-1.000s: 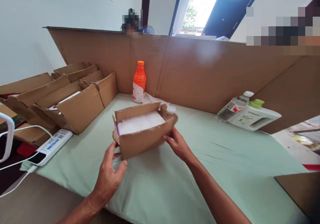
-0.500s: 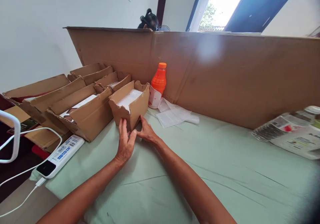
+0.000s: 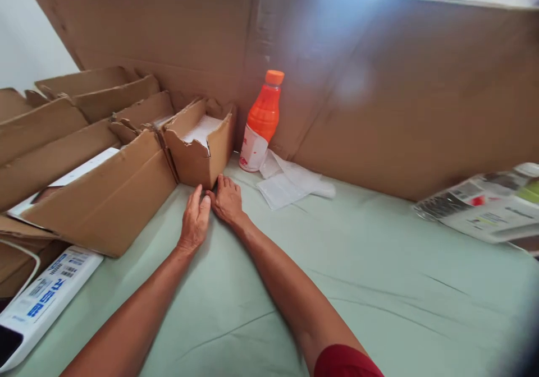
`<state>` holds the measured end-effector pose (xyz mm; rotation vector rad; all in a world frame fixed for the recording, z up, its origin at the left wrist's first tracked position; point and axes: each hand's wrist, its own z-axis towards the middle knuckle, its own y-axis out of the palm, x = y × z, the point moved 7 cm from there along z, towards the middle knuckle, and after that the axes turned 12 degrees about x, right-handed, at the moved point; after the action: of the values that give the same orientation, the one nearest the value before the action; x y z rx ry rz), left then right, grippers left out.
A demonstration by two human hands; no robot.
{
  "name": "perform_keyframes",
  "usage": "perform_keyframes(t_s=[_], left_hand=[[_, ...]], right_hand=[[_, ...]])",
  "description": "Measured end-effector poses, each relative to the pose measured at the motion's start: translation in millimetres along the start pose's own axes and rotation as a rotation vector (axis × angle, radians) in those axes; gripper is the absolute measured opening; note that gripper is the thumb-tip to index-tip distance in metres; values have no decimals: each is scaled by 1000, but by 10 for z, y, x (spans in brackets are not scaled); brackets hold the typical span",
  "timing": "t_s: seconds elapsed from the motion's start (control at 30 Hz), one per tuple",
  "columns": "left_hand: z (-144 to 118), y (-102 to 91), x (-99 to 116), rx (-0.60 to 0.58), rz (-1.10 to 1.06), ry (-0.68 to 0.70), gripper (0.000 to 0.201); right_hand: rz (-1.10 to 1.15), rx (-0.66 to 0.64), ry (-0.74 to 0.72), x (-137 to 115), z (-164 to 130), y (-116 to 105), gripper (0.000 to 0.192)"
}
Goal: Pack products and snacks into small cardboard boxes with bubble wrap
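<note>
A narrow open-topped cardboard box holds something white and flat, its near edge torn. It stands beside the other boxes, close to the cardboard wall. My left hand is at the near lower corner of this box, fingers stretched out and thumb upward, holding nothing. Just right of it, my right hand lies low on the cloth at the box's bottom edge, fingers extended and slightly bent. Both thumbs are close together. Whether the fingertips press on the cardboard is hard to make out.
More cardboard boxes stand at left, with a white power bank in front. An orange-capped bottle and translucent plastic wrapping are right of the narrow box. A clear plastic container lies at right. A cardboard wall spans the back.
The narrow box has moved away and left, up against its neighbouring box. My hands followed it, and the right hand has come round to the near side. The camera view has tilted down.
</note>
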<state>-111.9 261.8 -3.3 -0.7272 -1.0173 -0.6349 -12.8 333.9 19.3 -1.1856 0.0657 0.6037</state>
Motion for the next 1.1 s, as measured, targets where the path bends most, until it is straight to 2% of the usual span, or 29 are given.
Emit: perform_keyframes(t_s=[0.1,0.2,0.33,0.47,0.53,0.57,0.63,0.7,0.77,0.8,0.87,0.93,0.97,1.0,1.03,1.1], left_hand=[[1,-10,-22,5,41,9,61],[22,-16,-20,9,114,28,62],[-10,13,119,-70,244,88,63],[-235,138,328,-284,336,225,54],[-425,215,377,-380,426,330,53],[-552,269,398,-428,532,434,56],[-854,370,441,-494,699,624,65],[-1214,451,529,-536,787,749,70],[-1632,510,688,-595,799,812,69],[-1867,538,790,-652,783,837,69],[-2360,580,1023,-806,700,869,67],[-2853,585,1270,-991,569,888,67],[-3093,568,1396,-1089,479,902,69],[-3309,537,1516,-1178,381,908,69],[-3500,496,1621,-1261,283,908,69],[-3755,414,1769,-1368,115,870,66]], right_hand=[[-71,13,-59,-63,-121,-33,60],[-91,0,-153,-123,-446,-138,53],[-106,-32,-337,-111,-1298,-548,55],[-105,-73,-370,166,-2363,-1187,51],[-102,-89,-353,449,-2847,-1522,47],[-111,-78,-314,651,-3051,-1714,44],[-178,17,-160,1168,-3372,-2209,35],[-336,191,38,1739,-3614,-2885,30],[-545,359,187,2223,-3809,-3664,31],[-661,437,241,2422,-3895,-4063,32],[-897,512,344,2793,-4058,-4777,43],[-1075,570,486,3164,-4266,-5375,52],[-1115,579,571,3360,-4383,-5603,51],[-1108,535,659,3574,-4490,-5756,47],[-1040,445,715,3783,-4567,-5825,43],[-890,334,737,4039,-4624,-5842,40]])
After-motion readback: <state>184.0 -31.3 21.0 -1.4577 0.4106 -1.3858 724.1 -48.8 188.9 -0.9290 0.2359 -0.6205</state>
